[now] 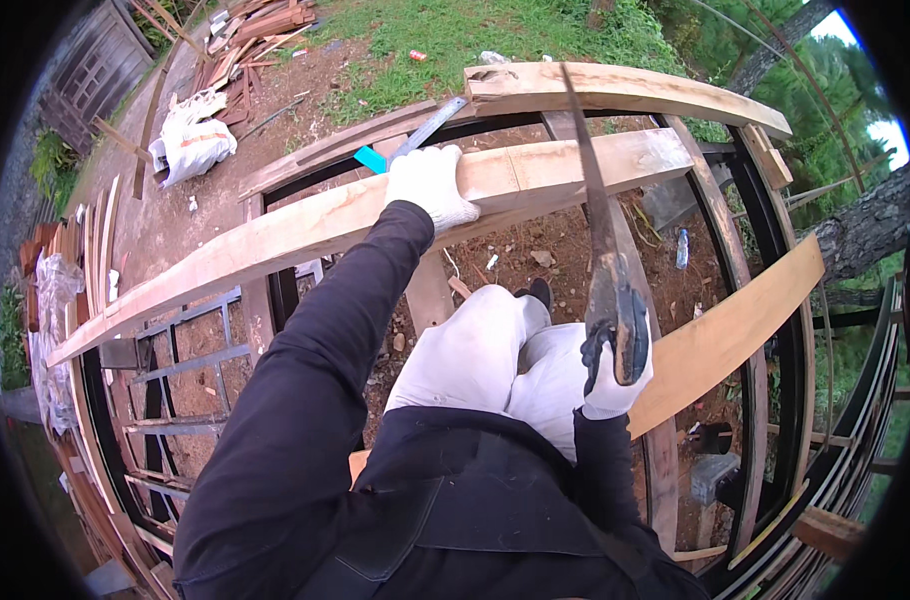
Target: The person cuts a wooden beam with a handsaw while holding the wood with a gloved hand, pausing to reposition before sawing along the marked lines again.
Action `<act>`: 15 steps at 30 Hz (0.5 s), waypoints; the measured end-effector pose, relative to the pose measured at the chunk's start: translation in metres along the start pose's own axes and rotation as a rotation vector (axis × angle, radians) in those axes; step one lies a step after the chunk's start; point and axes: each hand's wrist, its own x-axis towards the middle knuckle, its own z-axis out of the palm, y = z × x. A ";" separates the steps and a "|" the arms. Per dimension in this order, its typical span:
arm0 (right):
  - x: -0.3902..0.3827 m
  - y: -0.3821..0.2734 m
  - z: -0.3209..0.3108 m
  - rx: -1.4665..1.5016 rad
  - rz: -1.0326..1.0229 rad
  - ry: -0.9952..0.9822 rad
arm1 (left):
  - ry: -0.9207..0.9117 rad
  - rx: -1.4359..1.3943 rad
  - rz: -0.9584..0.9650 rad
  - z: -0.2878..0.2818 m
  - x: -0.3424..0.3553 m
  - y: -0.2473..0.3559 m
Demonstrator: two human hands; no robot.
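My left hand [427, 188], in a white glove, grips a long pale timber beam [275, 235] lying across the frame. Just behind it is a metal square [425, 128] with a cyan handle. My right hand [612, 365], also gloved, is closed on the black handle of a handsaw [607, 280]. The saw's long blade points away from me and crosses the beam right of a faint line marked on it; I cannot tell if it touches. A second beam [635, 88] lies beyond. Below the right hand is a thin tan board [725, 340].
A frame of timber and black rails [740, 230] surrounds my legs above dirt. Timber piles [245, 50], a white sack [195, 140] and a wrapped bundle [55, 290] lie left. A plastic bottle [683, 248] lies below. A tree trunk [865, 225] stands right.
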 end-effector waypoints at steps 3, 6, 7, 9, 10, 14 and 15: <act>-0.008 0.011 -0.017 -0.131 -0.057 0.179 | 0.053 0.014 0.002 0.015 -0.008 0.007; -0.002 0.023 -0.023 -0.164 0.011 0.158 | 0.128 -0.019 0.056 0.028 -0.022 0.005; 0.000 0.025 -0.020 -0.147 0.034 0.140 | 0.188 -0.038 0.082 0.032 -0.024 0.003; 0.001 0.028 -0.013 -0.103 0.093 0.098 | 0.191 -0.048 0.073 0.032 -0.027 0.002; 0.002 0.029 -0.011 -0.084 0.104 0.083 | 0.205 -0.054 0.076 0.033 -0.027 0.001; 0.003 0.035 -0.015 -0.109 -0.018 0.108 | 0.160 -0.098 0.062 0.037 -0.030 0.005; 0.003 0.034 -0.014 -0.119 -0.019 0.104 | 0.160 -0.095 0.055 0.038 -0.033 0.003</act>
